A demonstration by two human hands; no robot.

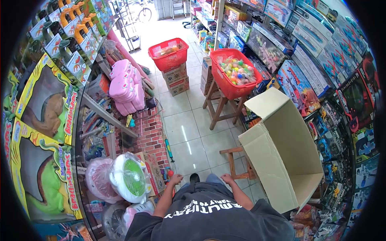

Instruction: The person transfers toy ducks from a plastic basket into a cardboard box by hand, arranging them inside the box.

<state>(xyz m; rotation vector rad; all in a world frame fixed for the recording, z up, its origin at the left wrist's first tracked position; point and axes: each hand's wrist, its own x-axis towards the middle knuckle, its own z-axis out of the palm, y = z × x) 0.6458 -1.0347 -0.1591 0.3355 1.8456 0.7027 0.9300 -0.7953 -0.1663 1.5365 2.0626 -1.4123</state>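
Seemingly empty, the big cardboard box (281, 160) is leaning open over a wooden stool (233, 151), just beyond the right hand (227, 178). It is likely handling light but floppy, so opposite rims suit best. The left hand (175, 179) is hanging low, and I cannot tell either hand's grip.

Matt cardboard box (281, 152), bare wooden stool (232, 162), glossy floor tiles (181, 128), and a seemingly plastic red basket (231, 90).
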